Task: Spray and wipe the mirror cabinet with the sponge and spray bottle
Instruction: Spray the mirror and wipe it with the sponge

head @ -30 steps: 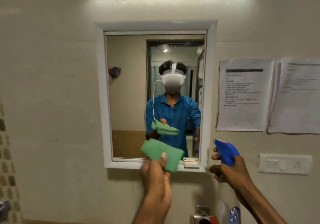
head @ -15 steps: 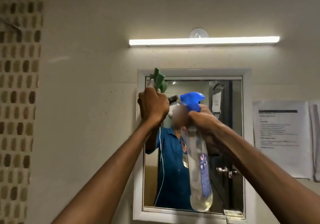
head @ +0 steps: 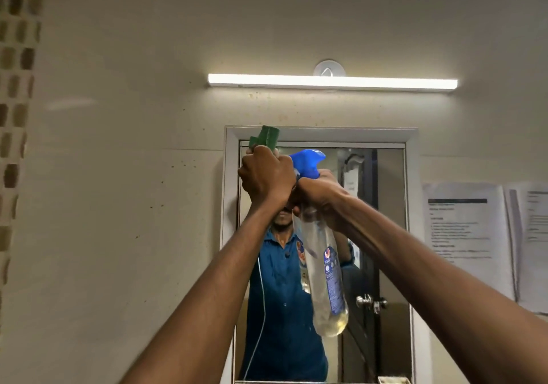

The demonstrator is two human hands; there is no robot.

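While both arms reach up toward the top of the mirror cabinet (head: 321, 137), the left hand (head: 265, 177) is curled into a fist around the green sponge (head: 265, 138), which sticks up out of the top of the fist and overlaps the cabinet's upper left corner, where the white frame meets the glass. Whether the sponge touches the frame cannot be told. Just to the right of it, knuckles nearly touching, the right hand (head: 320, 189) is wrapped around the neck of the spray bottle (head: 324, 268). The bottle's blue trigger head rises above that hand, its nozzle pointing left toward the sponge and the upper part of the glass; its clear body hangs down below the hand, tilted a little to the right, in front of the middle of the glass, with a small pool of yellowish liquid at the bottom and a blue label on its side.

Behind the hands, the mirror reflects a person in a blue shirt and a dark door with a metal handle. Above the cabinet a lit tube light (head: 332, 81) runs across the wall. To the cabinet's right, printed paper sheets (head: 465, 235) are stuck to the wall; far to its left is a strip of small brown tiles (head: 16, 87).
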